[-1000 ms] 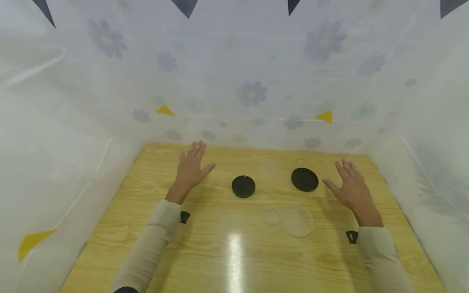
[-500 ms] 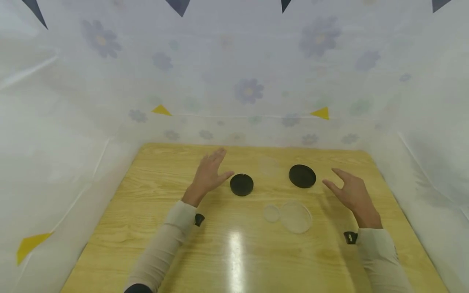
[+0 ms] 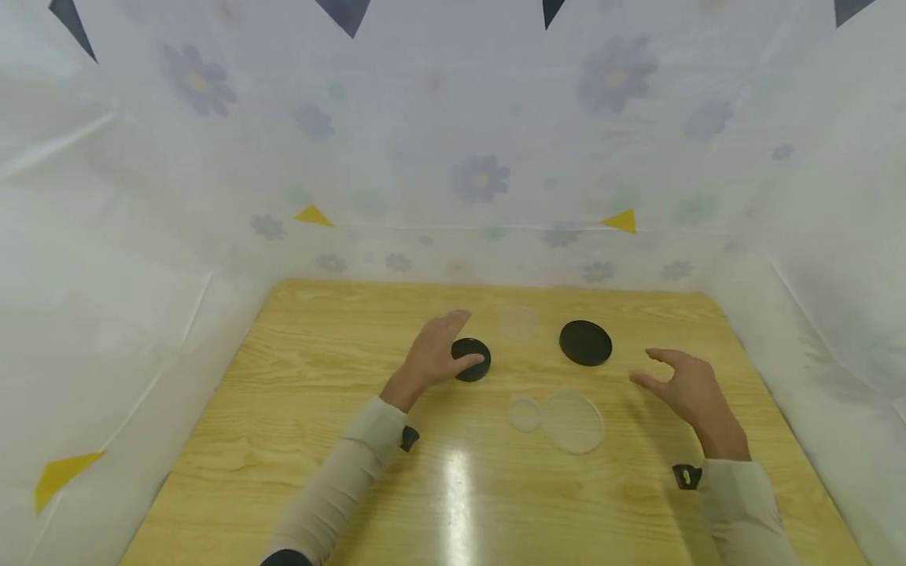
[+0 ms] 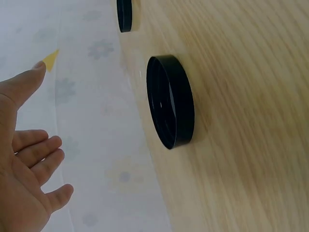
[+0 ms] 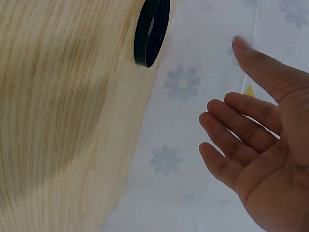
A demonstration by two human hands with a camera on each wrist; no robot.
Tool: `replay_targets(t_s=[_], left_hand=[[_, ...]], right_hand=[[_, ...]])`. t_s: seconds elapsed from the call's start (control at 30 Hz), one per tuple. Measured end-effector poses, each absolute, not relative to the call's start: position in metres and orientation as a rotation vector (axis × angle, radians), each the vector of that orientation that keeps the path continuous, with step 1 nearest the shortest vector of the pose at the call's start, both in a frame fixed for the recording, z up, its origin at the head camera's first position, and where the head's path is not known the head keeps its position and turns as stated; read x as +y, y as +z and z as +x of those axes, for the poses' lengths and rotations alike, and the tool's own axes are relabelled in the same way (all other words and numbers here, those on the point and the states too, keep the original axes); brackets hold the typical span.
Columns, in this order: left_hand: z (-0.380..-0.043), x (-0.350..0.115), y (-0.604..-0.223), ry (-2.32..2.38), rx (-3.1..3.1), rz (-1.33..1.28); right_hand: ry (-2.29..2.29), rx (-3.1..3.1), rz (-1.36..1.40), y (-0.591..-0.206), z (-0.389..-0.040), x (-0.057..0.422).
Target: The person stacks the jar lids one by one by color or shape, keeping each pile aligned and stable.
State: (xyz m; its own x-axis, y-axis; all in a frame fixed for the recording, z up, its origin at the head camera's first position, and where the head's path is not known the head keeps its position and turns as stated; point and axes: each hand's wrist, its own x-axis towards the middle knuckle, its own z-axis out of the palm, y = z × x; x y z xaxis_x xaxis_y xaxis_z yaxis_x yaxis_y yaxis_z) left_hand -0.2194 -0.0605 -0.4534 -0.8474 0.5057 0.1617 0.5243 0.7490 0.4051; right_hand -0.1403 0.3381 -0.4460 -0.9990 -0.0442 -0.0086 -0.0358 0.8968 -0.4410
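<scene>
My left hand [image 3: 432, 354] hovers over the left side of a small black round lid [image 3: 473, 369], its thumb in front of the lid in the head view. In the left wrist view that lid [image 4: 183, 104] lies on the table with its rim up, apart from the fingers. My right hand [image 3: 692, 387] hangs above the table, thumb and fingers spread, holding nothing. Left of it lies a larger black round lid [image 3: 585, 343], also seen as a shallow black lid [image 5: 152, 34] in the right wrist view.
Several clear discs lie on the wooden table [image 3: 297, 377]: a large one [image 3: 572, 423], a small one [image 3: 524, 414] beside it, and a faint one [image 3: 518, 322] farther back. White flowered sheeting [image 3: 425, 141] walls the table at the back and sides.
My left hand has moved right, from the table's left side to the small black lid. The right hand has drawn slightly nearer to me with its fingers bending more. The lids and discs stay put.
</scene>
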Motion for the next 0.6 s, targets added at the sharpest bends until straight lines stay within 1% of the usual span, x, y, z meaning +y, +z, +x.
replay_targets(t_s=[0.43, 0.6], left_hand=[[-0.207, -0.030, -0.465, -0.825, -3.006, -0.955], [-0.204, -0.018, -0.469, -0.822, -3.061, -0.948]], right_hand=[[-0.803, 2.898, -0.086, -0.469, -0.131, 0.326], [-0.802, 2.868, -0.098, -0.478, -0.132, 0.323]])
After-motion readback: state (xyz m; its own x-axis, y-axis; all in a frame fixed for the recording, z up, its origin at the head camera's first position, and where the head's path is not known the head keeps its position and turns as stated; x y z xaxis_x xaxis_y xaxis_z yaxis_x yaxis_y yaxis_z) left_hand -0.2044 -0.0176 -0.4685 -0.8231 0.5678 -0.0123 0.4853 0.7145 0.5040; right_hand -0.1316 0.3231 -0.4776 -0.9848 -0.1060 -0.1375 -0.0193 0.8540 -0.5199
